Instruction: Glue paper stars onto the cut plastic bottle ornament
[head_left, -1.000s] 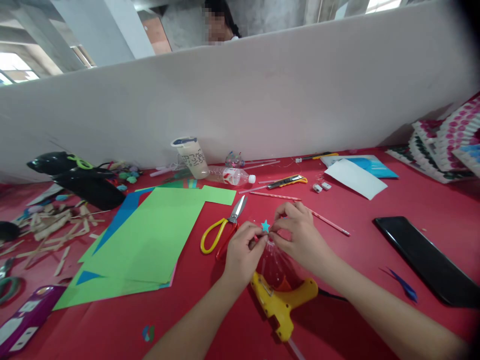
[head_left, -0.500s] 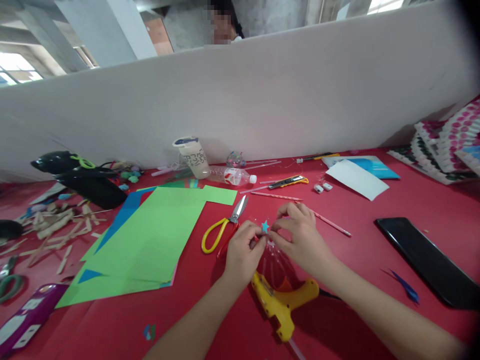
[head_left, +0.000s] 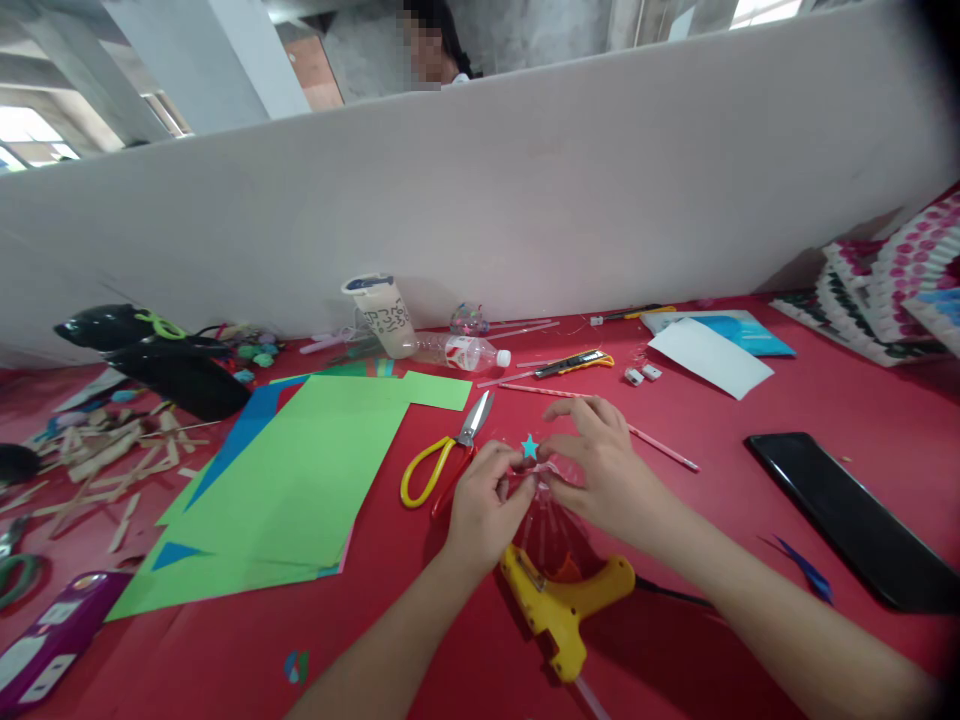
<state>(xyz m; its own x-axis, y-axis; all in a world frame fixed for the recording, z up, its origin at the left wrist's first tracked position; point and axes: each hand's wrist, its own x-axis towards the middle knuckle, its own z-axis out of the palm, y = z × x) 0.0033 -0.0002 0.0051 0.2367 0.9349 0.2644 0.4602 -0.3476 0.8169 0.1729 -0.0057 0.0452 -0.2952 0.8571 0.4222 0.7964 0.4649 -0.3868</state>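
Observation:
Between my hands is a transparent plastic piece [head_left: 551,530] with long strips fanning downward; its upper part is partly hidden by fingers. A small light-blue star [head_left: 529,447] stands at its top edge. My left hand [head_left: 491,505] is closed, thumb and fingers pinching the plastic's left side just below the star. My right hand [head_left: 596,455] grips the right side between thumb and fingers, with its index finger arched close to the star. Right below lies a yellow glue gun [head_left: 555,610] with a glue stick in its back end. Scissors [head_left: 450,445] with yellow and red handles lie left of my left hand.
Green paper sheets [head_left: 300,480] spread to the left, beside wooden sticks [head_left: 135,450] and a black bottle-like object [head_left: 165,365]. Behind are a cup [head_left: 382,315], a plastic bottle [head_left: 465,352] and a box cutter [head_left: 574,364]. A phone [head_left: 847,520] lies right. A white partition [head_left: 480,210] closes the back.
My right hand has shifted slightly, its fingers a little farther from the star, which shows more fully. My left hand stays at the plastic. The whole view has drifted slightly.

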